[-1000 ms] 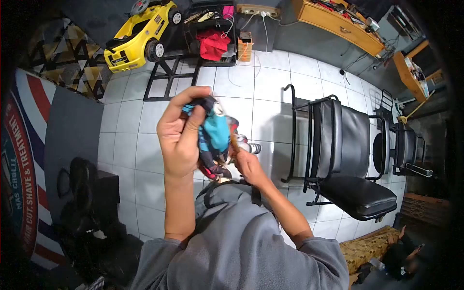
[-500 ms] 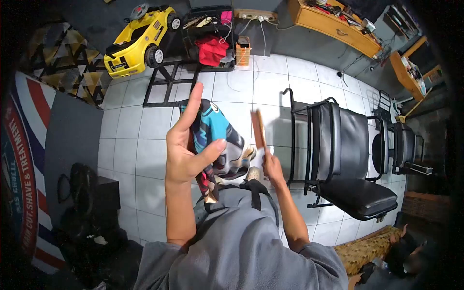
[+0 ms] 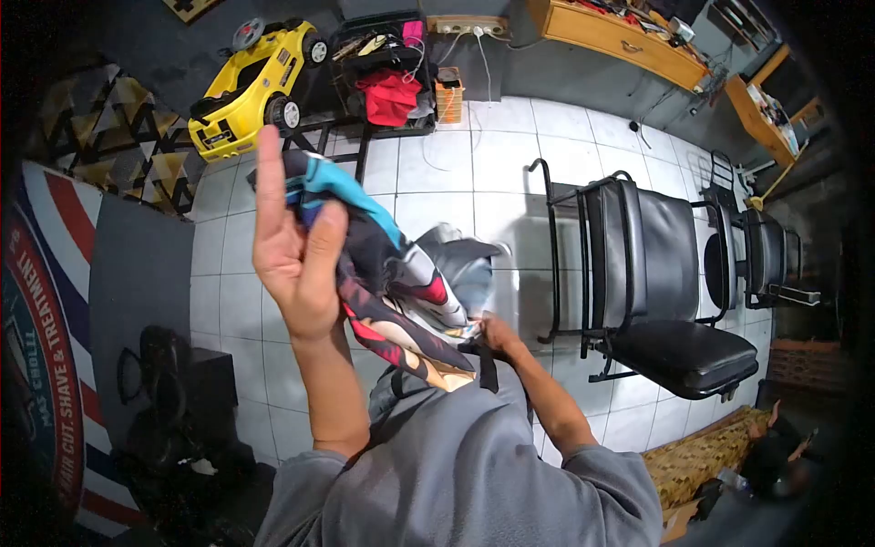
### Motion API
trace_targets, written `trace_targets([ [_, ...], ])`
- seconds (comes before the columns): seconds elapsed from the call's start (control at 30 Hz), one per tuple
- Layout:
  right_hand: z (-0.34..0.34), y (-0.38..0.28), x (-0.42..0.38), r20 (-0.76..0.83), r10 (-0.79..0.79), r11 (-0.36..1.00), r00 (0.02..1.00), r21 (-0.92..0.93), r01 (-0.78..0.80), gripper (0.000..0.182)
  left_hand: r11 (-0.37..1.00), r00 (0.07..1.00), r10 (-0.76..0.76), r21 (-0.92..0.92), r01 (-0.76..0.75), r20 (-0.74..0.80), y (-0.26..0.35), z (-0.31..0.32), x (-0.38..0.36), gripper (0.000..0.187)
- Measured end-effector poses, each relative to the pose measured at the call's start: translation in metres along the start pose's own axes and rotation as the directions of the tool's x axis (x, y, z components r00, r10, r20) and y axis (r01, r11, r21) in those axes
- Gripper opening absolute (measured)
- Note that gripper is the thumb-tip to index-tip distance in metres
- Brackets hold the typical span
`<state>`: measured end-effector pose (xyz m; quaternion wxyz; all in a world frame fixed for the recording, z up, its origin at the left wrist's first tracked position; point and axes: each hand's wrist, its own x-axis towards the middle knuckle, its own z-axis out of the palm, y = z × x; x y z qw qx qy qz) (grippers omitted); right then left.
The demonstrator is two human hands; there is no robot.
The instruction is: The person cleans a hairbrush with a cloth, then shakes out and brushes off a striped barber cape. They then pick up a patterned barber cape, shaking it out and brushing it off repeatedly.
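A multicoloured patterned cloth [image 3: 387,260] hangs bunched from my left hand [image 3: 301,260], spreading down and right across my lap. My left index finger points up and the thumb lies over the cloth's upper end. At the cloth's lower right edge is my closed right hand [image 3: 497,335]. The brown brush seen in its grip half a second ago is now hidden, apparently behind the cloth.
Black padded chairs [image 3: 661,255] stand on the right. A yellow toy car [image 3: 251,91], an open black case [image 3: 387,68] and an orange box [image 3: 449,98] are ahead. A wooden drawer unit [image 3: 620,41] is at upper right. A person [image 3: 779,456] is at lower right.
My left hand has moved left with the cloth, which is now stretched out toward the right. My right hand has moved slightly left and down, and the brush has gone out of sight.
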<state>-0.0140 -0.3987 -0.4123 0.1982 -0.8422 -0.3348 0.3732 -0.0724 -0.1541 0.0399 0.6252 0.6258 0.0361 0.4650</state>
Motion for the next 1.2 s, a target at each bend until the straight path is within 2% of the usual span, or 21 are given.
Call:
trace_targets([
  [0.03,0.007,0.026,-0.002,0.1,0.089,0.993,0.991,-0.091,-0.08,0.039,1.0,0.998,0.011,-0.021,-0.012,-0.056,-0.002,-0.003,0.001,0.064],
  [0.1,-0.001,0.029,-0.019,0.091,0.401,0.915,0.912,-0.086,-0.394,0.045,0.998,0.997,-0.016,-0.055,0.012,-0.075,-0.002,-0.011,0.0,0.064],
  [0.2,-0.032,0.008,-0.052,0.05,0.513,0.853,0.857,-0.143,-0.502,0.047,0.996,0.993,-0.082,-0.036,0.079,-0.09,-0.004,-0.012,-0.005,0.064],
  [0.3,-0.007,0.043,-0.031,-0.126,0.59,0.805,0.798,0.017,-0.593,0.047,0.994,0.993,-0.106,-0.009,0.106,-0.057,-0.007,-0.015,-0.01,0.063],
  [0.33,0.004,0.07,-0.014,-0.139,0.29,0.953,0.947,-0.053,-0.3,0.057,0.989,0.99,-0.14,-0.055,0.139,-0.031,-0.01,-0.017,-0.011,0.064],
  [0.37,-0.041,0.026,-0.026,-0.003,0.422,0.771,0.906,0.526,-0.358,0.064,0.988,0.988,-0.152,-0.007,0.152,-0.019,-0.01,-0.014,-0.013,0.065],
  [0.4,-0.051,0.009,-0.016,-0.103,0.416,0.717,0.904,0.649,-0.255,0.064,0.986,0.987,-0.163,0.04,0.163,-0.008,-0.011,-0.008,-0.014,0.065],
  [0.43,-0.089,-0.039,-0.028,-0.044,0.33,0.498,0.943,0.857,-0.135,0.055,0.981,0.985,-0.174,0.088,0.173,0.002,-0.011,-0.002,-0.016,0.066],
  [0.5,-0.145,-0.127,-0.052,-0.097,0.252,0.196,0.963,0.979,0.047,0.048,0.974,0.97,-0.21,0.116,0.196,0.125,-0.02,0.007,-0.025,0.066],
  [0.6,-0.193,-0.216,-0.103,-0.231,0.025,0.033,0.973,0.973,0.23,0.05,0.967,0.963,-0.247,0.099,0.237,0.106,-0.033,0.024,-0.03,0.066],
  [0.63,-0.192,-0.224,-0.113,-0.195,-0.04,0.078,0.98,0.977,0.198,0.047,0.97,0.969,-0.229,0.098,0.221,0.088,-0.037,0.029,-0.029,0.066],
  [0.67,-0.167,-0.224,-0.1,-0.42,-0.115,0.257,0.9,0.863,0.435,0.041,0.974,0.975,-0.21,0.098,0.203,0.068,-0.04,0.032,-0.028,0.067],
  [0.73,-0.136,-0.216,-0.083,-0.557,-0.282,0.476,0.781,0.626,0.618,0.028,0.985,0.99,-0.127,0.121,0.12,0.058,-0.037,0.034,-0.019,0.066],
  [0.8,-0.118,-0.193,-0.072,-0.464,-0.368,0.627,0.806,0.516,0.584,0.029,0.991,0.996,-0.066,0.119,0.057,0.068,-0.034,0.033,-0.01,0.064],
  [0.87,-0.052,-0.112,-0.02,-0.302,-0.483,0.793,0.822,0.245,0.557,0.043,0.993,0.996,-0.084,0.087,0.084,-0.001,-0.026,0.031,-0.003,0.065],
  [0.9,-0.008,-0.055,0.016,-0.257,-0.605,0.767,0.754,0.066,0.638,0.052,0.993,0.995,-0.096,0.07,0.098,-0.034,-0.024,0.029,0.0,0.065],
  [0.93,-0.078,-0.097,-0.028,0.212,-0.129,0.989,0.969,-0.041,0.141,0.04,0.998,0.995,-0.058,0.007,0.059,-0.086,-0.026,0.025,0.006,0.065],
  [0.97,-0.036,-0.039,-0.01,0.259,0.041,0.988,0.965,-0.153,-0.001,0.035,0.998,0.986,-0.001,0.059,0.011,-0.166,-0.025,0.022,0.012,0.065],
  [1.0,0.019,0.047,0.003,0.172,0.163,0.977,0.972,-0.164,-0.135,0.041,1.0,0.985,0.006,-0.007,-0.008,-0.174,-0.017,0.02,0.014,0.064],
  [1.07,0.01,0.075,-0.012,0.199,0.134,0.974,0.971,-0.207,-0.092,0.052,0.997,0.984,0.019,-0.067,-0.032,-0.177,-0.013,0.014,0.018,0.064],
  [1.2,-0.062,0.0,-0.016,0.069,0.304,0.942,0.95,0.125,-0.311,0.055,0.996,0.98,0.026,0.09,-0.008,-0.196,-0.03,0.01,0.015,0.065],
])
